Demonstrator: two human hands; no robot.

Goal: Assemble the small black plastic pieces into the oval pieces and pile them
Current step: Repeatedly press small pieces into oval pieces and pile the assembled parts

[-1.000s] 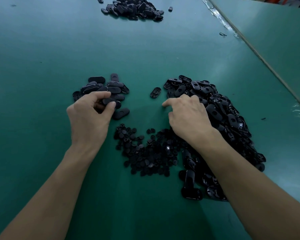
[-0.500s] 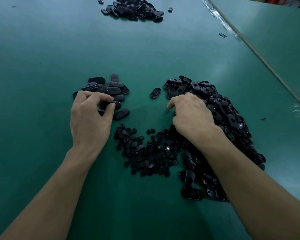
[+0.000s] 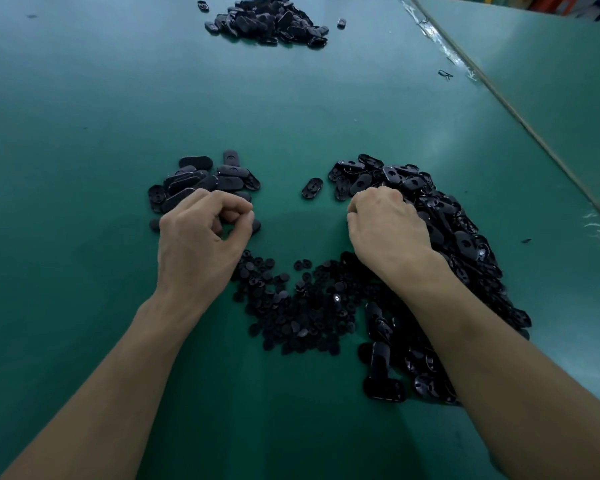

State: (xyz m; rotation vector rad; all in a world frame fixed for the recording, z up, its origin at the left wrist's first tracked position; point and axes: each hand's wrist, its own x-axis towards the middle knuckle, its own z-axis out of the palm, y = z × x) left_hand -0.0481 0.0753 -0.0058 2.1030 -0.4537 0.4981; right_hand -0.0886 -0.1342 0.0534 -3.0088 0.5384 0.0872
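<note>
Left hand (image 3: 201, 240) grip: fingers curled tight, thumb tip against the index finger; can't tell if anything is pinched inside. It sits at the near edge of the left pile of oval pieces (image 3: 205, 180). Right hand (image 3: 387, 226) grip: fingers curled down into the left edge of the right heap of oval pieces (image 3: 458, 244), contents hidden. Small black pieces (image 3: 305, 306) lie scattered on the green tabletop (image 3: 84, 140) between the wrists. A lone oval (image 3: 311, 188) lies between the piles. A far heap (image 3: 271, 19) sits well apart.
</note>
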